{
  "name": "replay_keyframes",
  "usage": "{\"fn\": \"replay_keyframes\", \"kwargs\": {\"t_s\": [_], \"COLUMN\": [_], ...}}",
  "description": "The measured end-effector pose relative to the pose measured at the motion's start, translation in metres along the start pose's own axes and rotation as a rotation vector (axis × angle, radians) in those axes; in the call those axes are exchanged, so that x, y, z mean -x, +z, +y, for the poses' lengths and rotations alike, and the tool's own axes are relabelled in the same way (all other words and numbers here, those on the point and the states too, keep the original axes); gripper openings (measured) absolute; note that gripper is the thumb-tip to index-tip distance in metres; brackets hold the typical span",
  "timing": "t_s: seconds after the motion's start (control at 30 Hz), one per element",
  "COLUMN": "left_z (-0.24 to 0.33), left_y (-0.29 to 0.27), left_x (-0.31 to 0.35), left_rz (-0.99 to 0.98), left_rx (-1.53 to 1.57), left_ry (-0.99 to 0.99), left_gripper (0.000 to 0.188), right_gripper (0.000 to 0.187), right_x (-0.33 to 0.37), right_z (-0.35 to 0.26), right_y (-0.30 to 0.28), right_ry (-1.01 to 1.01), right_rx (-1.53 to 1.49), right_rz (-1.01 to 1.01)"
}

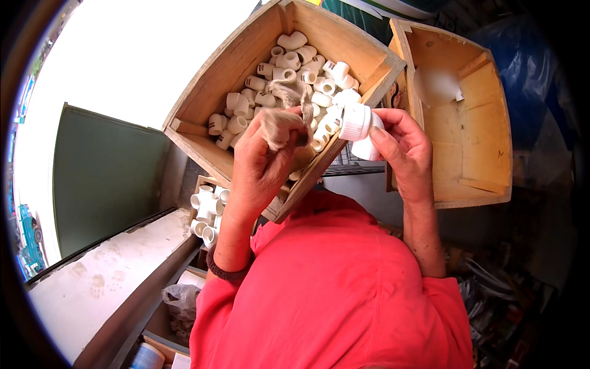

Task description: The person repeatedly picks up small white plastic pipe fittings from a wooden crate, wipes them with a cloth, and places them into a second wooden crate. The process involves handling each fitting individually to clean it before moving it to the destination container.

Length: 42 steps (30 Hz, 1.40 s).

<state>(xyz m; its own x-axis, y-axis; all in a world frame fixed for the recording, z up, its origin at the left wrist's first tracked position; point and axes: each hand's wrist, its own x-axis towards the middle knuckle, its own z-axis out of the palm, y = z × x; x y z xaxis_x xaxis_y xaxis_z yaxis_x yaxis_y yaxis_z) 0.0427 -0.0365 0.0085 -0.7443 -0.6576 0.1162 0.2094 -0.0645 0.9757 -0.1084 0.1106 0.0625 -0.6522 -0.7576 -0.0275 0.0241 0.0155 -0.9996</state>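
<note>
My right hand (407, 154) pinches a white plastic pipe elbow (355, 123) with a ribbed collar, thumb on its side. It is held over the near right edge of a wooden box (212, 77). My left hand (258, 160) is closed on a beige rag (278, 128), whose loose end hangs over the box's contents. The left fingertips are partly hidden by the cloth. Inside the box lies a heap of white pipe elbows (289, 60), some with small dark labels.
To the right stands a second wooden box (485, 123) with a blurred pale patch inside. Below my left hand, a smaller box holds white tee fittings (209, 206). A white ledge (92, 289) and a dark green panel (104, 178) are at the left. A plastic bag (181, 296) lies lower left.
</note>
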Motion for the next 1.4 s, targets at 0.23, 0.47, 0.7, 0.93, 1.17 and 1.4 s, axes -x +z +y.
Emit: {"fn": "replay_keyframes", "kwargs": {"t_s": [0.23, 0.47, 0.7, 0.93, 1.17, 1.4], "left_z": [-0.004, -0.014, -0.001, -0.028, 0.008, -0.023], "left_y": [0.013, -0.004, -0.001, -0.003, -0.002, 0.015], "left_x": [0.005, -0.013, -0.01, -0.003, 0.001, 0.014], "left_rz": [-0.023, 0.087, 0.139, 0.05, 0.095, 0.052], "left_rx": [-0.02, -0.552, 0.404, 0.931, 1.042, 1.007], "left_ry": [-0.024, 0.171, -0.256, -0.452, -0.4, -0.531], "left_gripper": [0.02, 0.011, 0.022, 0.024, 0.043, 0.043], "right_gripper": [0.027, 0.027, 0.026, 0.027, 0.027, 0.028], "right_x": [0.002, 0.004, 0.003, -0.001, -0.001, -0.003], "right_z": [0.001, 0.002, 0.004, 0.008, 0.004, 0.007], "right_y": [0.0, -0.003, -0.001, 0.0, -0.001, 0.0], "right_ry": [-0.016, -0.024, -0.003, 0.022, 0.017, 0.018], "right_rx": [-0.012, -0.017, -0.041, -0.064, -0.052, -0.039], "right_rz": [-0.013, 0.019, 0.015, -0.003, 0.018, 0.02]}}
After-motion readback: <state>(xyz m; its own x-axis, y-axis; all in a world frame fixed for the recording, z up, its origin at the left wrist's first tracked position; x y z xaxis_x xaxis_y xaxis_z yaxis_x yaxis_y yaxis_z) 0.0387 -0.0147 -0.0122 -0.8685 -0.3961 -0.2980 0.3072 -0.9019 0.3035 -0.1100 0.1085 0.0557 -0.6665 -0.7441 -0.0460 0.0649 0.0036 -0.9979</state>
